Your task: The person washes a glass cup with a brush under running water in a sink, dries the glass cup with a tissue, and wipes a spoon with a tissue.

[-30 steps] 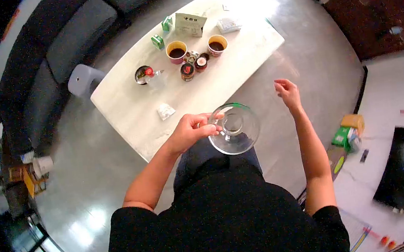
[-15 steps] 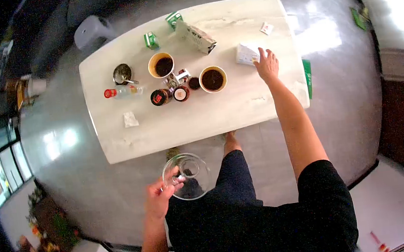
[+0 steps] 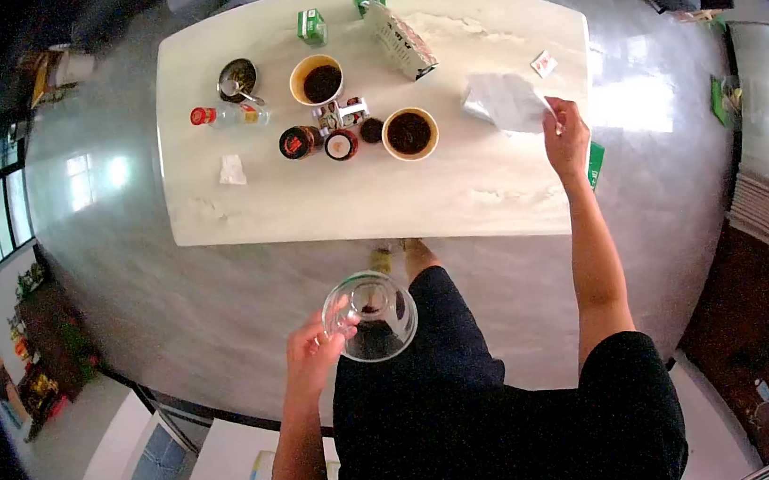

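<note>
My left hand grips the rim of a clear glass bowl, held above my lap in front of the table edge. My right hand pinches the corner of a thin white tissue over the right side of the table. The tissue stretches leftward, over where a white pack lay; I cannot tell how much of the pack shows under it. A paper bowl with dark liquid stands left of the tissue. Beyond it leans a printed packet.
On the pale table are another paper bowl, dark-lidded jars, a red-capped bottle, a metal bowl with a spoon, green boxes, a crumpled tissue and a small sachet.
My right hand has moved right and toward me, drawing the white tissue out from the pack. My left hand still holds the glass bowl, and the view has shifted.
</note>
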The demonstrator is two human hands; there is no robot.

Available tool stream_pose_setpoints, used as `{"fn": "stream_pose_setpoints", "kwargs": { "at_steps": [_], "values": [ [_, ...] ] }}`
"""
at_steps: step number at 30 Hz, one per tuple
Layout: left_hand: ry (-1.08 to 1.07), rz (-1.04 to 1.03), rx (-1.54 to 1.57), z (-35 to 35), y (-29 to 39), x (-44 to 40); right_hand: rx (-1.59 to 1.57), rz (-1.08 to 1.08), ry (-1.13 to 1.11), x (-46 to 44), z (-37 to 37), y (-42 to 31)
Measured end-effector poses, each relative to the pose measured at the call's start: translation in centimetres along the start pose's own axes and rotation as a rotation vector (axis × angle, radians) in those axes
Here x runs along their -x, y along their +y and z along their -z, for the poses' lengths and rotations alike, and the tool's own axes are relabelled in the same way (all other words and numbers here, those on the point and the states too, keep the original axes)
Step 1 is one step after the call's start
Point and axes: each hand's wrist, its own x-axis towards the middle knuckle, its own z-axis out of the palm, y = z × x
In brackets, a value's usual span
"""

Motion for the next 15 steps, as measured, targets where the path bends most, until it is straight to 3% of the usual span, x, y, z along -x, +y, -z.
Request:
{"fn": "stream_pose_setpoints", "kwargs": {
  "at_steps": [1,2,5,7,9,12,15],
  "values": [
    [-0.005,-0.016,0.013,0.3,-0.5,0.2,-0.021,-0.257,-0.120,0.4,1.3,-1.7],
    [-0.016,-0.031,0.023,0.5,-0.7,0.5,-0.152,-0.207,-0.139,0.9,1.4,0.1],
    [-0.030,-0.049,0.060,0.5,-1.1,0.8,-0.325,-0.232,-0.567,1.6,2.6,-0.5],
    [-0.024,-0.017,0.086,0.2,-0.8,0.8,0.054,-0.082,-0.715,1.1,0.7,0.2],
    [0.003,0.043,0.079,0.1,-1.0,0.7,0.144,0.216,-0.679,0.1,-3.5,5.2],
    [0.030,0.072,0.041,-0.1,-1.7,1.0,0.531,0.306,-0.440,-1.6,-7.6,6.5],
    [0.055,0.113,-0.023,-0.9,-1.2,1.1,0.705,0.272,-0.593,-3.0,-11.1,8.7]
  ]
}}
